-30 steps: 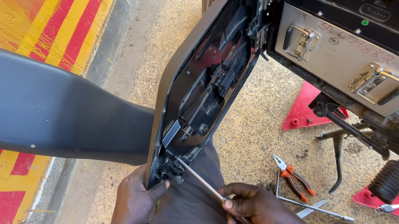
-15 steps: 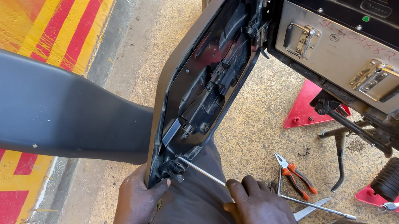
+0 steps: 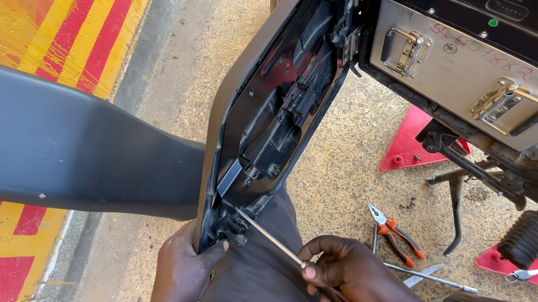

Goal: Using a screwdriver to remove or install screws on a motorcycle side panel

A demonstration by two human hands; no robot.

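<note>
Right hand [image 3: 349, 276] back around screwdriver [image 3: 284, 248], handle hidden; left hand [image 3: 183, 275] gripping panel [image 3: 266, 116] edge.

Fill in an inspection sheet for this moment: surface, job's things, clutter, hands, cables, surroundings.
Surface: speckled concrete floor, gritty.
Job's things: black plastic panel standing on edge; screwdriver with its tip at the panel's lower edge.
Clutter: orange-handled pliers, loose metal rod, red wedge plates on the floor.
Hands: left hand grips the panel's bottom edge; right hand holds the screwdriver.
Cables: nothing seen.
Surroundings: metal box with latches, kickstand, footpeg, yellow and red painted ground.
</note>
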